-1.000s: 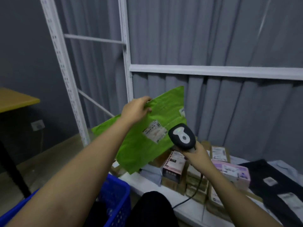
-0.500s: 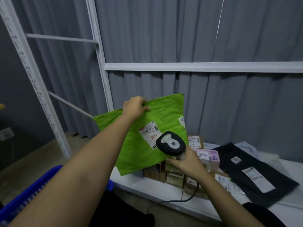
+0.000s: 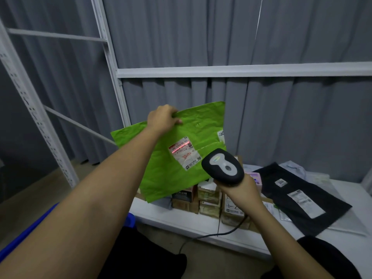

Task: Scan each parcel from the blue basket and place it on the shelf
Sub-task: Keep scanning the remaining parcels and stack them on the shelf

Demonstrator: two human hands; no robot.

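Gripping a green parcel (image 3: 181, 150) by its top edge, the left hand (image 3: 162, 118) tilts its label (image 3: 184, 153) toward the scanner (image 3: 222, 167) clasped in the right hand (image 3: 240, 188).

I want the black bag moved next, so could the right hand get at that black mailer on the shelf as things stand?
Probably not yet: the right hand grips the scanner, aimed at the green parcel. The black mailer lies uncovered just beside it on the shelf, so the path looks free once the scanner is put down.
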